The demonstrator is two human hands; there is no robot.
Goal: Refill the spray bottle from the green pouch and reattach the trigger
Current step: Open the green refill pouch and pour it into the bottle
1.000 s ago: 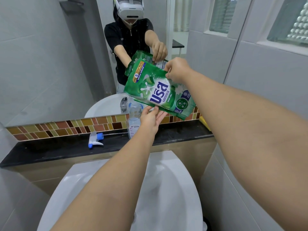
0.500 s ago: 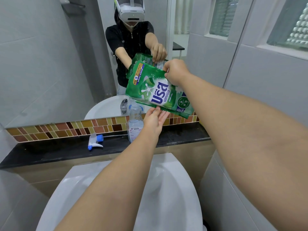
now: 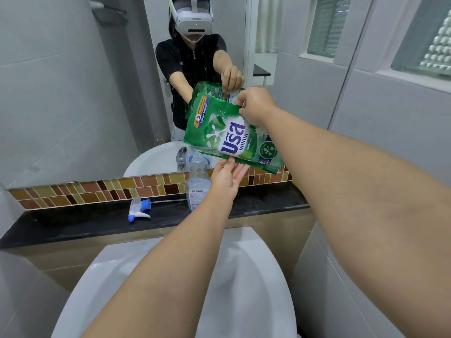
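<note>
1. The right hand pinches the top corner of the green pouch, holding it tilted above the bottle
2. The left hand props the pouch's lower edge with spread fingers
3. The uncapped bottle stands on the black ledge, below the pouch's low corner
4. The trigger lies on the ledge, left of the bottle, apart from it

The black ledge carries the spray bottle; the trigger lies leftward.
</note>
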